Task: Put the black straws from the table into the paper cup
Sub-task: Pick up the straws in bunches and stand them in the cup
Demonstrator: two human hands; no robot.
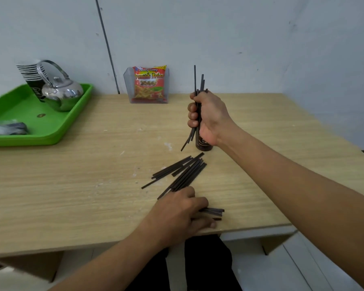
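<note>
Several black straws (198, 106) are gripped upright in the right hand (210, 117), its fingers (192, 116) clenched around the bundle, just above the dark paper cup (203, 143), which is largely hidden behind the wrist. A loose pile of straws (181, 173) is spread on the bench (72, 185). The left hand (177, 215) is laid flat over the pile's near end, fingers spread, nothing clearly grasped. A green tray (51, 131) is seen far left.

paper cup (204, 144), centre frame: mostly hiding behind right hand (211, 117) | green tray (51, 131): getting clipped by left edge
</note>
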